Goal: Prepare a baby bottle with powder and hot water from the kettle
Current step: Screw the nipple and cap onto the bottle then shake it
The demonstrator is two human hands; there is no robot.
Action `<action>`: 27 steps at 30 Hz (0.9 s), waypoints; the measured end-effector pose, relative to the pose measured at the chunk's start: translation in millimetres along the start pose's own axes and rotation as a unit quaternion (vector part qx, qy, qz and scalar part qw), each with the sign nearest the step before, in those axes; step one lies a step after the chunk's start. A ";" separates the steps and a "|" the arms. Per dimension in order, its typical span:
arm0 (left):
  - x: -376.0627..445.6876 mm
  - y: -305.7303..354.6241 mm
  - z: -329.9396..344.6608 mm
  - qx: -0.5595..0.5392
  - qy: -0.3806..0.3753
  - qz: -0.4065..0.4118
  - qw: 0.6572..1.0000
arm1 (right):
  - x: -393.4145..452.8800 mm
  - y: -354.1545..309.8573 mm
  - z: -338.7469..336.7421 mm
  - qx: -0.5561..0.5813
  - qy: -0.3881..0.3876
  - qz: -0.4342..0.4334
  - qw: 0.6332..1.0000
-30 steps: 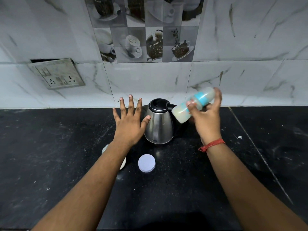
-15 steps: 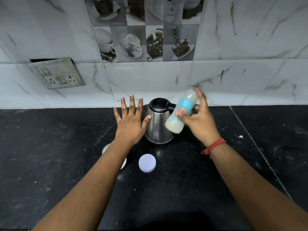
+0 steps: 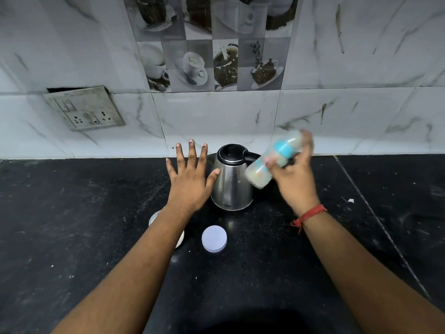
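Right hand [image 3: 295, 179] grips the baby bottle [image 3: 272, 160] in the air, just right of the kettle [image 3: 231, 180]; fingers curled round its middle. Bottle tilted, base down-left, cap end up-right, blurred. Milky liquid inside, a blue band round the upper part. Red thread [image 3: 309, 214] tied at that wrist.

Left hand [image 3: 190, 178] flat, palm down, fingers straight and spread apart, holding nothing. Thumb tip touching or just beside the kettle's steel side; cannot tell which.

Kettle upright on the black worktop [image 3: 72, 225], black lid on, near the wall. In front of it a round white lid [image 3: 214, 238] lies flat. A white jar [image 3: 154, 216] sits mostly hidden under the left forearm. Socket plate [image 3: 84, 108] on the marble-tiled wall, left.
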State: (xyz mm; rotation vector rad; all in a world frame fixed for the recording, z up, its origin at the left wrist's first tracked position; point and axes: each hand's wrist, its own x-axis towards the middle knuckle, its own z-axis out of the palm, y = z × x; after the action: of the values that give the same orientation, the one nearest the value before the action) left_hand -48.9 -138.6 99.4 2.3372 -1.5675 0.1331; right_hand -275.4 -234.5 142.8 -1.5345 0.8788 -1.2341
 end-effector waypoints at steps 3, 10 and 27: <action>2.2 1.1 -0.1 -0.003 0.001 -0.002 1.000 | -0.2 -0.7 -2.6 0.012 -0.060 0.031 0.998; 2.3 0.7 0.6 -0.003 0.003 -0.001 1.000 | -1.2 -1.7 -2.0 -0.055 -0.062 -0.028 0.996; -0.3 -2.0 4.0 -0.001 0.007 -0.002 1.000 | 0.4 -3.9 -0.1 0.035 0.027 -0.020 0.999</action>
State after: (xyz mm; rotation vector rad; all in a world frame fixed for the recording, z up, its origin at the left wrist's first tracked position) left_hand -47.6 -138.9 95.2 2.3335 -1.5552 0.1468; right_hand -275.5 -233.7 146.6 -1.4766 0.8341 -1.3273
